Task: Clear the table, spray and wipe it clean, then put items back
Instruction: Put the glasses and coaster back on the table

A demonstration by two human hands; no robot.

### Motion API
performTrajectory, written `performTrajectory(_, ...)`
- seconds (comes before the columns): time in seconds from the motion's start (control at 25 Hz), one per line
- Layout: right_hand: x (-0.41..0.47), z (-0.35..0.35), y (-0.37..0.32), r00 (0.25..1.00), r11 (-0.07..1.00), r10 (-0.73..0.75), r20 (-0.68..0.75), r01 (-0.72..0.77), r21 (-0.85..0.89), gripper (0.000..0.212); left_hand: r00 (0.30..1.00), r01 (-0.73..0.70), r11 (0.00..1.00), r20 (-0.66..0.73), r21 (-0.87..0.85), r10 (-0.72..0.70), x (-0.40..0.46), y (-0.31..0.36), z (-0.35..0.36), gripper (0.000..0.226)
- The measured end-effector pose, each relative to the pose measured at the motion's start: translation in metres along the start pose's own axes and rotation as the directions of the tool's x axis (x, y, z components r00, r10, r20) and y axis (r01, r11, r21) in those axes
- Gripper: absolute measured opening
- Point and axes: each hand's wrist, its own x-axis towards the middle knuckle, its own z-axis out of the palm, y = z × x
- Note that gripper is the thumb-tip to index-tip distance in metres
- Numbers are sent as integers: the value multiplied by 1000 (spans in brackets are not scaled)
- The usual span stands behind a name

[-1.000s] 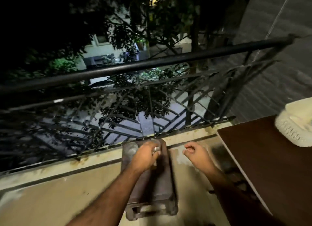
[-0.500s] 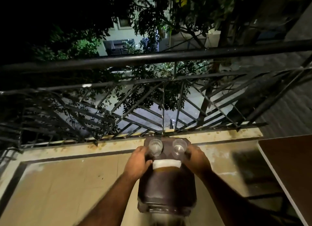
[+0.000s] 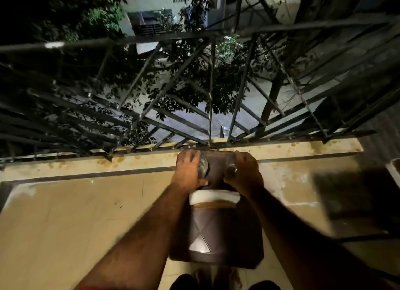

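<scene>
**Two glasses gripped on stool top, one per hand**

Two clear glasses standing at far edge of dark brown stool (image 3: 216,231), close to balcony railing (image 3: 212,107). Left glass (image 3: 203,166) enclosed by left hand (image 3: 188,170): fingers curled over far side of rim, thumb along near side. Right glass (image 3: 231,170) enclosed by right hand (image 3: 244,172), fingers wrapped from outer side. Both grips from above and from the side, probably to keep each glass upright and lift both at once.

Folded white cloth (image 3: 214,198) lying flat across stool top, just behind the glasses, toward near edge. Likely parked there within reach for the wiping stage.

Stool apparently serving as temporary holding surface beside the table; only a sliver of table edge (image 3: 395,170) visible at right of frame. Whether glasses being set down or picked up: cannot tell from this view.

Appearance of glasses: small, transparent, round-rimmed, mostly hidden by fingers; contents not discernible in low light. Cloth: clean-looking, neatly folded, slightly blurred.
</scene>
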Motion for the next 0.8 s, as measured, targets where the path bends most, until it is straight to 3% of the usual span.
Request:
performTrajectory(0.12, 4, 10, 5, 996, 1000, -5, -85, 5, 2, 69, 997, -1, 1000, -74, 23, 3, 6, -3, 11, 95)
performTrajectory(0.2, -9, 3, 3, 986, 993, 26, -167, -5, 121, 63, 995, -3, 1000, -101, 6, 3, -3, 1, 2, 90)
performTrajectory(0.32, -44, -35, -4, 983, 981, 96, -156, -67, 181, 65, 995, -35, 999, -93, -14, 33, -26, 19, -28, 91)
performTrajectory(0.52, -125, -135, -3, 964, 952, 225, -139, -187, 242, 78, 979, -198, 980, -49, 33, 199, -95, 93, -106, 88)
performTrajectory(0.8, -252, -260, 40, 892, 898, 399, -213, -333, 287, 80, 875, -483, 871, 17, 91, 483, -175, 229, -161, 89)
